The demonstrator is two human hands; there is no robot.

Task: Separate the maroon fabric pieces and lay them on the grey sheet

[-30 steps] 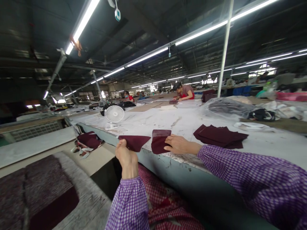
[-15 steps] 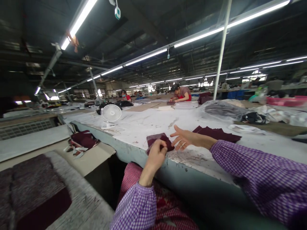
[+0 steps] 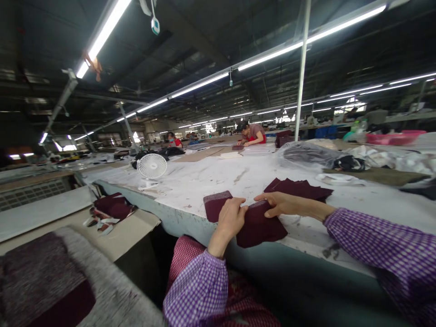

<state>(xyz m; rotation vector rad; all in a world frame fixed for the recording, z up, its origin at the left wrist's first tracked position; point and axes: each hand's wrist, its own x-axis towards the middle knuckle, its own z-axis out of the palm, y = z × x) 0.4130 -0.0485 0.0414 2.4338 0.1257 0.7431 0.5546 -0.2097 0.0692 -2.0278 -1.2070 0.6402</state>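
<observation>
A maroon fabric piece [image 3: 260, 229] is held between my two hands and hangs down over the table's front edge. My left hand [image 3: 231, 222] pinches it at its upper left corner, the fingertips partly hidden. On the upper right edge, my right hand [image 3: 281, 204] grips it between thumb and fingers. Just left of my left hand lies a neat stack of maroon fabric pieces [image 3: 214, 208] with a greyish, speckled top. Behind my right wrist, a fanned pile of maroon fabric pieces [image 3: 296, 188] rests on the white-covered table [image 3: 190, 181].
A small white fan [image 3: 151, 166] stands at the left of the table. Maroon scraps [image 3: 112, 206] lie on cardboard to the left, above a grey surface bearing more maroon cloth [image 3: 37, 272]. Clear plastic [image 3: 303, 154] is bunched at the right. A co-worker [image 3: 254, 133] leans over the far side.
My right hand, open and empty before, has closed on a maroon piece. That piece is now spread between both hands, right of the stack. The view has shifted slightly.
</observation>
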